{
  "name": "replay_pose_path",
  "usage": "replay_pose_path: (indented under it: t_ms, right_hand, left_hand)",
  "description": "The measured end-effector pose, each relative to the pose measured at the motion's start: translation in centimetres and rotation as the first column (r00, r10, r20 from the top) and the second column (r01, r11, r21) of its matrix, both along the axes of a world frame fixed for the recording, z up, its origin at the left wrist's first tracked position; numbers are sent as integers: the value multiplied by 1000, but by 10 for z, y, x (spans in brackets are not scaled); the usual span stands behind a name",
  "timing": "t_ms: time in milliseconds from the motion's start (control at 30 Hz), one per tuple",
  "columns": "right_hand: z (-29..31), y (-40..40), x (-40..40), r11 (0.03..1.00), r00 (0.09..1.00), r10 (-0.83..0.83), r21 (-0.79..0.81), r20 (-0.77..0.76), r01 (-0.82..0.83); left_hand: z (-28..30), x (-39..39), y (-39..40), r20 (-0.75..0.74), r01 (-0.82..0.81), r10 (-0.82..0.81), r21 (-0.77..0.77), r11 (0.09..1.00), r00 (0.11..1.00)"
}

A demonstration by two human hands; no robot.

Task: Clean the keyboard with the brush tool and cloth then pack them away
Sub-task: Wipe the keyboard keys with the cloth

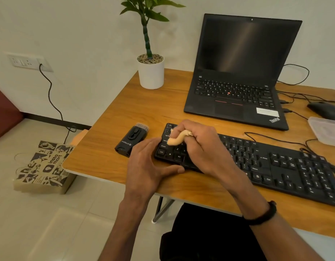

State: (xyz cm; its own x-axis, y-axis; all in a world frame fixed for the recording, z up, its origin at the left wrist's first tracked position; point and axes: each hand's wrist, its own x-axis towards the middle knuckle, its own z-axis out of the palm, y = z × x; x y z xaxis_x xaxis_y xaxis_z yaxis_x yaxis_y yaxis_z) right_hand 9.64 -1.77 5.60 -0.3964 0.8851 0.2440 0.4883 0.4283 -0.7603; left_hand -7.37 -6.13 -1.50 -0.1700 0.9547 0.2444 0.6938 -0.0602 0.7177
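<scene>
We see the right hand [198, 146] with its grip curled tight around a bunched orange cloth [177, 138], pressing it on the left end of the black keyboard [275, 162]. Left hand [149, 162] lies flat with fingers straight, grip empty, thumb against the keyboard's front-left corner. The black brush tool [130, 140] lies on the wooden surface [110, 151] just left of the keyboard, bristles pointing away. Laptop [238, 72] and potted plant [150, 70] stand behind.
</scene>
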Motion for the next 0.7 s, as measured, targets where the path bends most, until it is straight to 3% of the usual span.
replay_pose_path:
  t_ms: [133,233,400,700]
  right_hand:
    - [-10,7,-13,975,961,213,24,175,-220]
    - [-14,5,0,974,957,227,-35,179,-225]
    - [-18,-3,17,956,901,281,-18,331,-292]
    - [-26,-31,83,973,911,123,132,393,-189]
  left_hand:
    - [-1,-1,1,-21,23,-22,30,999,1000]
    - [0,-1,2,-41,21,-20,4,1000,999]
    - [3,2,3,-56,-11,9,-28,1000,998]
    - [2,2,4,-61,-39,36,-48,998,997]
